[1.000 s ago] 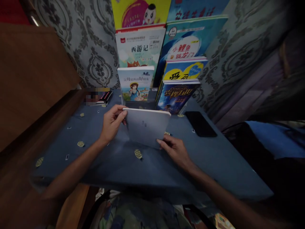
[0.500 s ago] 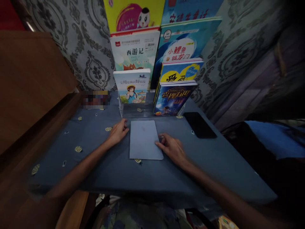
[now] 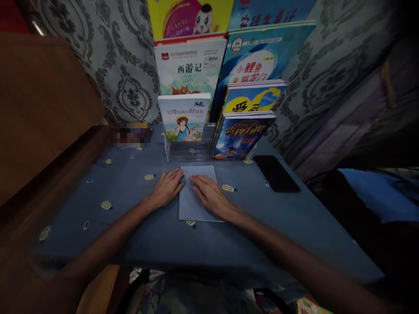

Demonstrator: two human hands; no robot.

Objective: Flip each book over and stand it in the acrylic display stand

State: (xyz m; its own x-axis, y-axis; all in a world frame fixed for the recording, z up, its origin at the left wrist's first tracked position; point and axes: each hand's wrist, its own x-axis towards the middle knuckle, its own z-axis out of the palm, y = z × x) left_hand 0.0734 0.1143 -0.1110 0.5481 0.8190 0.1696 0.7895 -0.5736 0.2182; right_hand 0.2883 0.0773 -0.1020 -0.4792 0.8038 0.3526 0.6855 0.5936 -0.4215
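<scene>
A thin, pale blue-grey notebook (image 3: pixel 193 207) lies closed and flat near the middle of the cloth-covered table. My left hand (image 3: pixel 166 186) rests at its left edge, fingers stretched out and the fingertips touching the cover's upper left. Across the right part of the cover lies my right hand (image 3: pixel 209 194), palm down with its fingers extended toward the upper left. Neither hand has anything gripped in it. Part of the cover is hidden under the right hand.
Behind the notebook stands a clear acrylic rack (image 3: pixel 190 152) with several children's books (image 3: pixel 186 117). A black phone or tablet (image 3: pixel 277 173) lies to the right. At the back left is a pixelated item (image 3: pixel 132 135). The blue tablecloth (image 3: pixel 124 235) has a pineapple print.
My right hand has moved left from the notebook's right edge onto its cover and flattened. My left hand has shifted right to touch the left edge.
</scene>
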